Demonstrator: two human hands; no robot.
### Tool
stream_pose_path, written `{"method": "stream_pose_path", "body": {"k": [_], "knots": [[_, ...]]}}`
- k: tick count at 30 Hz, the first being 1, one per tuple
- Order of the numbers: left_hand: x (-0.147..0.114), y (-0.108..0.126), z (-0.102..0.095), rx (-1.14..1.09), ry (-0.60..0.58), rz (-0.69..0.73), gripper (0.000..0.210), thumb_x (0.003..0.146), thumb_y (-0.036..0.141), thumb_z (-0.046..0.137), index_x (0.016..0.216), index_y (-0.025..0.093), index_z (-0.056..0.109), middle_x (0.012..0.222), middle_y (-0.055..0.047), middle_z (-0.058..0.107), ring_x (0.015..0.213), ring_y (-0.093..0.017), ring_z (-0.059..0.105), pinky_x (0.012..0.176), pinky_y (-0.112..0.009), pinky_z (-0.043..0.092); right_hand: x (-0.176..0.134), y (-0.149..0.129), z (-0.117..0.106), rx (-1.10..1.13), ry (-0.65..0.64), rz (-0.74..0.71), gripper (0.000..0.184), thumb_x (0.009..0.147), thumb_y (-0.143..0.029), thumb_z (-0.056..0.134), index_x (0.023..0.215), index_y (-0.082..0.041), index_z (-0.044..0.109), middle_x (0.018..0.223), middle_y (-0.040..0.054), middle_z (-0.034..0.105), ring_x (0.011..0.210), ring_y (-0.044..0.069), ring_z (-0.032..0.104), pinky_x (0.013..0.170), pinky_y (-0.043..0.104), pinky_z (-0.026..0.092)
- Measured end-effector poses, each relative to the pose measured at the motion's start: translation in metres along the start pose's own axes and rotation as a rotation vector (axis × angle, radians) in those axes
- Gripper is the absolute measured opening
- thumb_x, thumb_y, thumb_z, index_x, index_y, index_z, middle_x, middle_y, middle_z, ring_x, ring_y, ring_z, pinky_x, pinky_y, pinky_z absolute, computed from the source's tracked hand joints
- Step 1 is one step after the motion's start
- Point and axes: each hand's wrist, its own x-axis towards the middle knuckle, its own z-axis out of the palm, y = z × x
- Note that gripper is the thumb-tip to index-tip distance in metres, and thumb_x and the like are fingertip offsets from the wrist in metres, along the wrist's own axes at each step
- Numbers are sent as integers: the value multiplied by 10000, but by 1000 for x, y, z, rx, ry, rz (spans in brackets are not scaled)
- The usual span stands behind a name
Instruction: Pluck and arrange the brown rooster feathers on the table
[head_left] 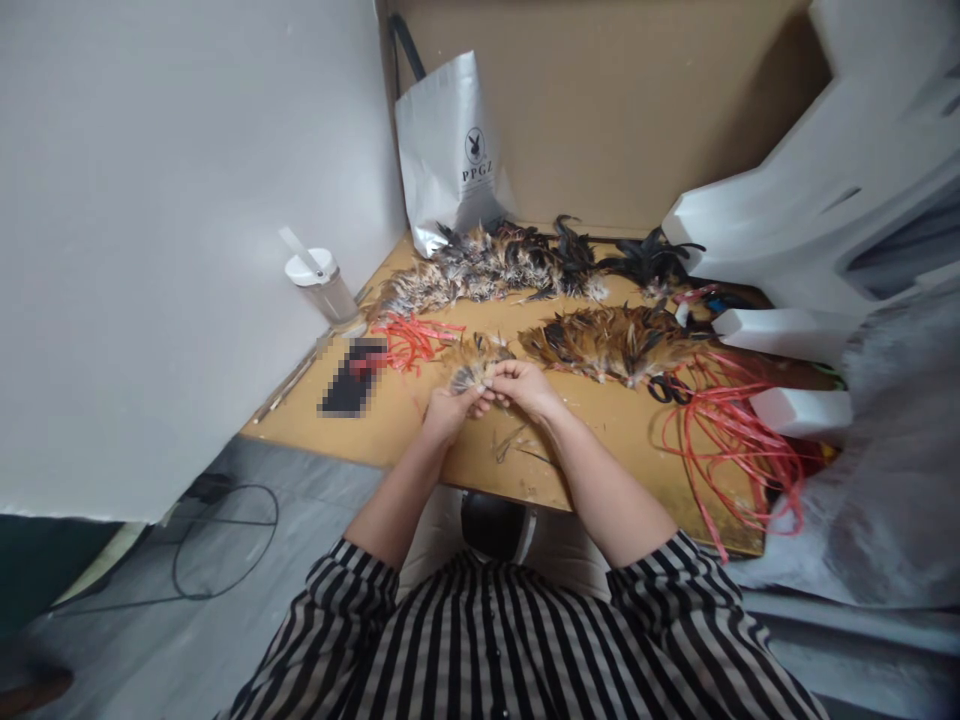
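My left hand [452,408] is closed around the base of a small bunch of brown and grey feathers [474,362] above the table's front part. Close beside it, my right hand [523,386] pinches at the same bunch, its fingertips meeting the left ones. The fingers partly hide the quill ends. Just to the right lies a long heap of brown feathers [615,340]. To the left is a tangle of red plastic strips [409,342]. A few loose dark quills [511,444] rest on the wood below my hands.
The wooden table [442,460] carries a row of mottled feathers [495,265] at the back, a silver bag [446,150], a lidded cup [324,288] and a blurred dark object [352,385]. Black-handled scissors [667,390] and red strips [739,440] lie right, near white foam pieces [799,410].
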Motion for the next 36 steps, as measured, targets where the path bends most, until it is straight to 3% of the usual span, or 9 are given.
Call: {"method": "stream_pose_path", "body": {"k": [8,13,21,25,31,33,36], "knots": [[-3,6,0,-44,-79,-60,286,588,324,708,762,104,650,725,-77,671,500,-65,538,460,-174,406,2,3,-4,1,-24,-1,252,552,-285,722,673,-138,556,461,-34,558,377,44,433,386,162,327],[-5,9,0,-71,-102,-69,294,585,306,712,790,108,639,710,-63,666,500,-60,538,456,-161,403,2,2,-6,0,-46,-7,241,559,-276,713,680,-133,561,470,-33,564,384,40,436,387,157,325],[-6,6,0,150,-56,33,287,607,368,682,692,97,641,611,-67,649,466,-101,553,459,-218,447,-3,-9,-15,-139,-139,58,256,561,-303,715,696,-122,594,562,12,620,448,67,513,426,182,412],[-5,3,0,225,-48,68,272,640,369,650,687,101,649,571,-58,637,450,-110,554,463,-234,460,-3,-9,-15,-229,-127,-6,247,583,-330,697,619,-122,569,574,25,628,450,72,515,446,197,413],[-8,6,4,196,-42,65,273,628,350,656,732,98,643,664,-76,663,488,-120,575,466,-236,468,0,-2,-13,-306,-38,-85,259,602,-348,677,583,-118,560,473,-22,543,395,41,375,397,177,255],[-8,6,4,191,-62,63,269,631,349,653,730,99,638,668,-76,661,490,-121,576,460,-235,466,0,-2,-13,-306,-40,-88,262,601,-352,673,576,-125,547,475,-27,534,417,54,402,422,185,280],[-8,4,3,227,-104,65,245,652,345,636,708,107,633,617,-63,647,469,-114,564,451,-229,457,-4,-6,-11,-300,-145,-111,221,618,-326,655,626,-136,543,536,-19,565,488,84,483,494,206,355]]}}
